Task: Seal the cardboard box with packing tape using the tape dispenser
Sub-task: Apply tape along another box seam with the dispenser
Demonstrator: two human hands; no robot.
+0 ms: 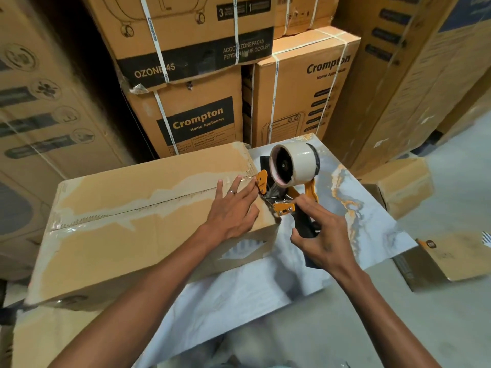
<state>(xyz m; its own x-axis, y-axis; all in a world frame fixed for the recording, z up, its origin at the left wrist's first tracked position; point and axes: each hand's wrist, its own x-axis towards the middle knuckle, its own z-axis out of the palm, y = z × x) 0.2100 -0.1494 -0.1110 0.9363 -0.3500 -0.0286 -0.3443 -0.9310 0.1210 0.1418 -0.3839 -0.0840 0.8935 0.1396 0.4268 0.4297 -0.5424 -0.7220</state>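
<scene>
A brown cardboard box (127,235) lies on a marbled blue-grey tabletop (353,221), its closed flaps meeting in a centre seam with torn old tape along it. My left hand (233,208) rests flat on the box top at its right end, fingers spread, a ring on one finger. My right hand (318,235) grips the black handle of an orange tape dispenser (287,192) that carries a whitish tape roll. The dispenser's front end touches the box's right edge, right by my left fingertips. A short stretch of clear tape runs from the roll to that edge.
Tall stacks of printed appliance cartons (199,120) stand close behind and on both sides. A small cardboard box (403,187) sits to the right of the table. A flat carton (457,256) lies on the grey floor at the right.
</scene>
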